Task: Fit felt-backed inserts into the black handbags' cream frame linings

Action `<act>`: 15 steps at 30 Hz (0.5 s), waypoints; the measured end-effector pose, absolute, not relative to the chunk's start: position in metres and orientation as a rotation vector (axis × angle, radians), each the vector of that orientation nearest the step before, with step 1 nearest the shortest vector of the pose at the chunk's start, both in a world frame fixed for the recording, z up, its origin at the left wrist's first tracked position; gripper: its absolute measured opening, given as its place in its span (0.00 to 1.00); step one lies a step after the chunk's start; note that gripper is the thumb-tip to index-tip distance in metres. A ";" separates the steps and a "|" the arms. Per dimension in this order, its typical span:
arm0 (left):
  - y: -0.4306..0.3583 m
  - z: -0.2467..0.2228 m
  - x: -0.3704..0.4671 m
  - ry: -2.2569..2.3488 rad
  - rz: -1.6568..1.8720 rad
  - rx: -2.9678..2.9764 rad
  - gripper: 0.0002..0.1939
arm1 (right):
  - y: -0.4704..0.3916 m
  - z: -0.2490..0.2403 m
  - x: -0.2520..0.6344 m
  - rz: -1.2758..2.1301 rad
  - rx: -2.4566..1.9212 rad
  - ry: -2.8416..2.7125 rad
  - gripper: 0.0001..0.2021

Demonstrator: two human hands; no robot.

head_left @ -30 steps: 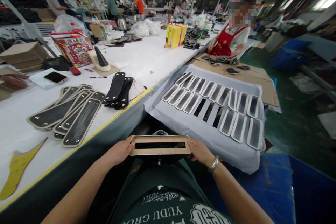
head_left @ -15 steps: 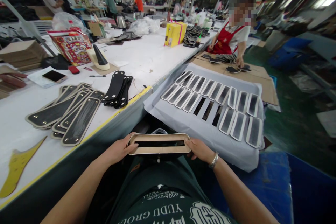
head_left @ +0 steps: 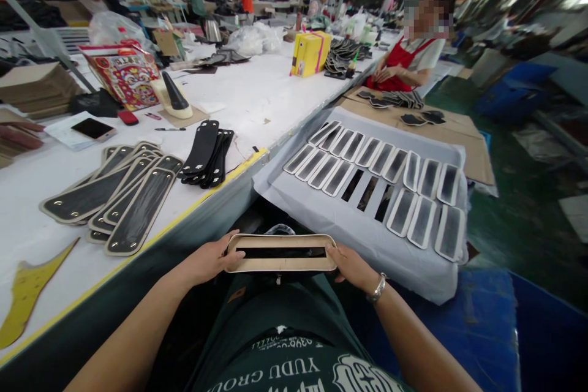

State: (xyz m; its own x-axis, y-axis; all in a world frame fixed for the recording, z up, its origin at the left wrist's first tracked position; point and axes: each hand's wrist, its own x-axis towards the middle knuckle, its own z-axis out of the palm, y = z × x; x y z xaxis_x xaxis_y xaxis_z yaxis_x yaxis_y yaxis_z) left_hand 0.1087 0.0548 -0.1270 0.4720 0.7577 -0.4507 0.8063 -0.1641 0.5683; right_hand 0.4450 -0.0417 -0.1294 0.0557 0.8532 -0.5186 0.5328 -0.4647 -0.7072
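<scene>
Both my hands hold a long tan frame-like leather piece (head_left: 282, 264) level in front of my apron. It has rounded ends and a dark slot along its middle. My left hand (head_left: 219, 257) grips the left end, thumb on top. My right hand (head_left: 350, 264) grips the right end the same way; its fingers are partly hidden below. On the white table to the left lies a pile of black strips with pale edges and metal snaps (head_left: 140, 208). Beside it is a smaller stack of black snap strips (head_left: 202, 150).
Rows of pale-edged dark panels (head_left: 399, 211) lie on a grey-covered surface (head_left: 316, 214) at right. A yellow box (head_left: 305, 55), a phone (head_left: 93, 128) and a yellow template (head_left: 32, 294) rest on the table. A co-worker in a red apron (head_left: 397, 67) stands beyond; a blue bin (head_left: 482, 312) is near right.
The co-worker's outstretched hand has drawn back from the dark pieces towards the body. My hands and the leather piece stay almost still; the view shifts slightly.
</scene>
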 end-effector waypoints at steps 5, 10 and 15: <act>0.060 -0.131 0.108 1.286 0.022 1.897 0.32 | -0.040 -0.126 0.447 1.109 -2.077 -1.592 0.17; 0.063 -0.135 0.110 1.287 0.116 1.876 0.30 | -0.036 -0.120 0.445 0.695 -2.044 -1.890 0.13; 0.062 -0.132 0.111 1.300 0.119 1.742 0.29 | -0.031 -0.120 0.445 0.670 -1.981 -1.915 0.15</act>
State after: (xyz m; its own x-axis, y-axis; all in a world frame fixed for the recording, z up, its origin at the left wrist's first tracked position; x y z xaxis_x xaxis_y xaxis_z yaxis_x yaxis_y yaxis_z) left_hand 0.1105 0.0621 -0.1321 0.4355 0.7951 -0.4221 0.7051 -0.0098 0.7091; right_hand 0.4454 -0.0306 -0.1199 0.0000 0.9929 -0.1187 0.8505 -0.0625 -0.5222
